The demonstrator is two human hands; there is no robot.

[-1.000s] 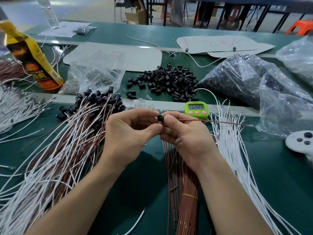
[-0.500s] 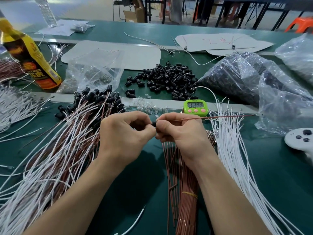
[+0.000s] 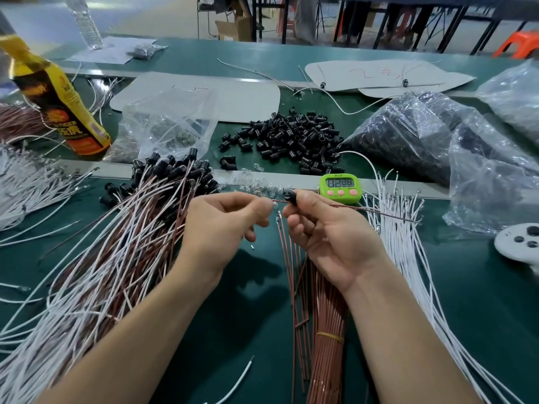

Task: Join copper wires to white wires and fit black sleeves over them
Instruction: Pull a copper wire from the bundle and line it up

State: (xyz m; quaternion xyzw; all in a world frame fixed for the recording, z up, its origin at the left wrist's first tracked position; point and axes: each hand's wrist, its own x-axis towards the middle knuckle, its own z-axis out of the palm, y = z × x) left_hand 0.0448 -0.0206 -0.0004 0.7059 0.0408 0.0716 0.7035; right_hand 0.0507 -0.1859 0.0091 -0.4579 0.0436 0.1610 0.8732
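A small black sleeve (image 3: 289, 196), two holes in its face, is pinched at the right hand's (image 3: 329, 234) fingertips. A thin copper wire (image 3: 379, 213) pokes out leftward to the left hand's (image 3: 224, 228) pinch and trails far rightward. Under the grip lies a banded copper bundle (image 3: 326, 322), with loose white wires (image 3: 408, 258) fanned just right.

You are in a workshop where small parts get put together by hand. Your long green tabletop (image 3: 481, 301) holds big piles of white wires (image 3: 402, 243), a tied bundle of copper wires (image 3: 329, 345), a heap of black sleeves (image 3: 294, 138) and bags (image 3: 414, 132) of more (a little green timer (image 3: 339, 188) stands nearby).
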